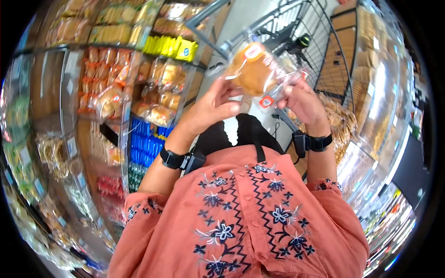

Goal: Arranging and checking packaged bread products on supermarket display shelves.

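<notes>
A packaged bun (253, 74) in clear plastic wrap, with red-and-white printing on it, is held up in front of me between both hands. The fingers of my left hand (222, 102) reach under the bun's near left side, and the thumb stands away from the wrap. My right hand (306, 102) pinches the loose plastic at the right end of the pack. Just beyond the bun stands a wire shopping cart (335, 45).
Shelves at left carry orange-wrapped baked goods (104, 66), bagged buns (168, 74), yellow packets (170, 48) and blue packets (142, 142). A dark object (299, 41) is in the cart. More packaged goods (342, 121) line the right side.
</notes>
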Demonstrator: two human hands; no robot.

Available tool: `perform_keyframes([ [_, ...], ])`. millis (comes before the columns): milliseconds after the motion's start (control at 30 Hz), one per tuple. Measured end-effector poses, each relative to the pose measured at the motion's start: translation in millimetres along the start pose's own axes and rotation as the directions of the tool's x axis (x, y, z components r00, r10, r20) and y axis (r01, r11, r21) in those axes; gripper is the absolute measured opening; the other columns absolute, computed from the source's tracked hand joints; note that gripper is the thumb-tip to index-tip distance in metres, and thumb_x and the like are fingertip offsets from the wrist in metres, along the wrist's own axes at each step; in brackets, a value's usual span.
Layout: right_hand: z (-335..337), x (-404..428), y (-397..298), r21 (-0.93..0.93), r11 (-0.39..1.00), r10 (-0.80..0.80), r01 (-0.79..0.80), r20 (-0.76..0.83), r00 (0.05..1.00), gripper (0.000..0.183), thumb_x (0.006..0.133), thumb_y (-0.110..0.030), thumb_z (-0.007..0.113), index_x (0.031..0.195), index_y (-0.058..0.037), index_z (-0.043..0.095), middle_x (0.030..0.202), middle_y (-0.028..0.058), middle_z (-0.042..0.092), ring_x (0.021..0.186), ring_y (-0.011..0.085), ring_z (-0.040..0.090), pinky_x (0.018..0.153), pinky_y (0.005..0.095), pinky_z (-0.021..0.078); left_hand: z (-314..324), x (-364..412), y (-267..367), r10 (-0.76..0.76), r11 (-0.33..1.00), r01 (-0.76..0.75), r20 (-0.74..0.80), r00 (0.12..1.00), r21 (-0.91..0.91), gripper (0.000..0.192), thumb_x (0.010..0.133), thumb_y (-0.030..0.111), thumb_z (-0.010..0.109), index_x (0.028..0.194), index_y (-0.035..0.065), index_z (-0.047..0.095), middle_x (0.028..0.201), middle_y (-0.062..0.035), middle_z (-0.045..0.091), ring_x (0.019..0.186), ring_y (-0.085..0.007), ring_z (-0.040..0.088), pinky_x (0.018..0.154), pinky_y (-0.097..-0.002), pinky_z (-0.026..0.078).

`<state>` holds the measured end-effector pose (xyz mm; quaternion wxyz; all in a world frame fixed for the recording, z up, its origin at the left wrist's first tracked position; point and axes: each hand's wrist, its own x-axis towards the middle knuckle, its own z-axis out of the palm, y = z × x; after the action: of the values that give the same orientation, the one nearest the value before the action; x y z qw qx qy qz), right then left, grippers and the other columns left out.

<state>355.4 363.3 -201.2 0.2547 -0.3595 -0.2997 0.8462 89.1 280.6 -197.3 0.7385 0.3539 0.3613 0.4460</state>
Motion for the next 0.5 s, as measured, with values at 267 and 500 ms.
perform_keyframes([
  [267,77.1,68.7,77.1,-0.285,0.909,0.379,-0.305,0.259,0.888,0.024,0.095,-0.023,0.057,0.109,-0.0026,0.054,0.101,0.0093,0.062,0.085,0.0227,0.068,0.077,0.0352,0.0570,-42.5,-80.7,-30.5,0.028,0.968,-0.139,-0.463,0.886,-0.208,0.063,0.090,0.036,0.067,0.137,0.0009,0.042,0.129,-0.0128,0.057,0.116,-0.0239,0.059,0.098,-0.0391,0.048],
  [500,69.1,118.8,158.3,-0.570,0.679,0.611,-0.462,0.091,0.786,0.035,0.096,-0.028,0.056,0.118,-0.0014,0.049,0.108,0.0134,0.060,0.090,0.0243,0.066,0.077,0.0354,0.0571,-119.2,-92.9,-45.7,0.112,0.881,0.264,-0.716,0.689,0.392,0.055,0.085,0.025,0.070,0.126,-0.0046,0.047,0.117,-0.0141,0.062,0.102,-0.0246,0.064,0.085,-0.0333,0.052],
])
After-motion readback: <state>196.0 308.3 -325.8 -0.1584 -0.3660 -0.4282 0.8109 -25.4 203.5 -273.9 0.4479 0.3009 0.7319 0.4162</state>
